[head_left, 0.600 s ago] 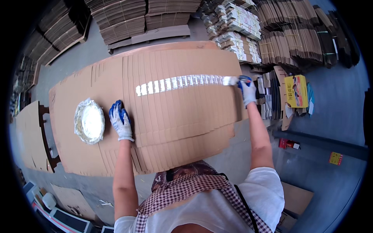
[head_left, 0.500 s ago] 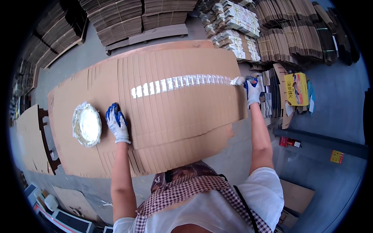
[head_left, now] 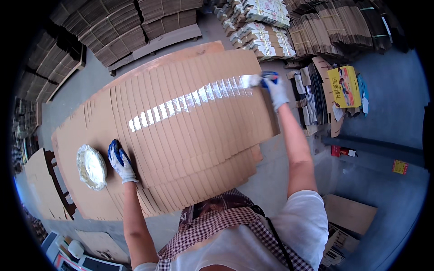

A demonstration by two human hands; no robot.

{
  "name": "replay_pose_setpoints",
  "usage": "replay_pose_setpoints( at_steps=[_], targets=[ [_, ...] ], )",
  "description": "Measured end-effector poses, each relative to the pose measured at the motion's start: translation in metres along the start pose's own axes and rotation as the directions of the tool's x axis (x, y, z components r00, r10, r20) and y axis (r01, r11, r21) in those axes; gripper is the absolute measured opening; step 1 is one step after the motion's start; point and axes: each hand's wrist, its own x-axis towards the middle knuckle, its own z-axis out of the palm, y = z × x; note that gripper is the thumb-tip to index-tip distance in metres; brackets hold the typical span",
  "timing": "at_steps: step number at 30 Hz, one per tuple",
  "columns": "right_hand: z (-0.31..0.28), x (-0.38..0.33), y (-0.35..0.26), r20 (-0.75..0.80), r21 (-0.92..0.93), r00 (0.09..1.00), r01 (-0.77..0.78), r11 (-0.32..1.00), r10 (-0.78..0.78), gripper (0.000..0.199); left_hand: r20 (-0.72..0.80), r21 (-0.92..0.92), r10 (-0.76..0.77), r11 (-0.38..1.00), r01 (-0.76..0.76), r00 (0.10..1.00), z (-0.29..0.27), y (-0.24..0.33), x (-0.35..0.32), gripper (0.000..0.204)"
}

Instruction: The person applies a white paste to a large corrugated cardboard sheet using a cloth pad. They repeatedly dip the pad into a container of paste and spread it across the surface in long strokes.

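Observation:
Overlapping cardboard sheets lie fanned out like shingles on the work surface. A wet white strip of what looks like glue crosses their edges. My right hand, in a white and blue glove, is closed round a brush at the strip's right end. The brush's white-coated head touches the cardboard, slightly blurred. My left hand, gloved alike, rests flat on the sheets with its fingers stretched out and holds nothing. Just left of it stands a lined bowl with white paste inside.
Bundled cardboard stacks line the far side. White printed carton blanks are piled at the far right. A yellow box stands right of the work surface, beyond upright cardboard pieces. Machine parts show at the lower left.
My right hand has drawn the brush slightly back from the right edge, and the white strip looks broader near that end. The whole view has turned; my left hand still lies by the bowl.

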Motion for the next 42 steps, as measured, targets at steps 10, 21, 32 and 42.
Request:
replay_pose_setpoints(
  at_steps=[10, 21, 32, 42],
  targets=[
    [0.029, -0.117, -0.023, 0.229, 0.198, 0.933, 0.234, 0.952, -0.277, 0.038, 0.029, 0.041, 0.006, 0.999, -0.008, 1.0, 0.002, 0.0, 0.001, 0.036],
    [-0.096, -0.086, 0.071, -0.209, -0.038, 0.976, -0.07, 0.997, 0.061, 0.027, 0.016, 0.04, 0.018, 0.999, -0.019, 1.0, 0.005, 0.003, 0.003, 0.035],
    [0.049, -0.234, -0.023, 0.17, 0.579, 0.945, -0.324, 0.748, 0.278, 0.027, 0.023, 0.069, 0.033, 0.997, -0.034, 0.999, 0.002, 0.002, 0.003, 0.037],
    [0.011, -0.234, -0.048, 0.145, -0.141, 0.879, 0.474, 0.869, -0.455, 0.029, 0.0, 0.075, 0.041, 0.996, -0.041, 0.999, -0.001, 0.005, 0.002, 0.038]
  ],
)
